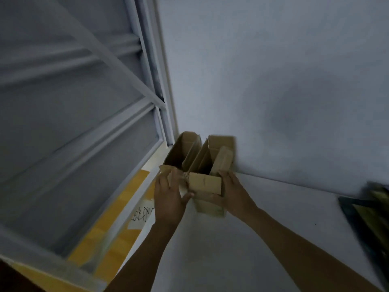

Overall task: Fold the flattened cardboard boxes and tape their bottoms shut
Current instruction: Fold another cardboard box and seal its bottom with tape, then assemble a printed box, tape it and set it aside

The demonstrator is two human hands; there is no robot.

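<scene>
Hands: left hand (168,194), right hand (233,192) clasp open cardboard box (205,184) between them

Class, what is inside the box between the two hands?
Only bare cardboard walls and shadow show inside the box; a flap leans over its right side. The near flap and darkness hide its floor, so contents cannot be ruled out.

One camera sits on the person's head. It looks forward and down, close over the white table (263,239).
</scene>
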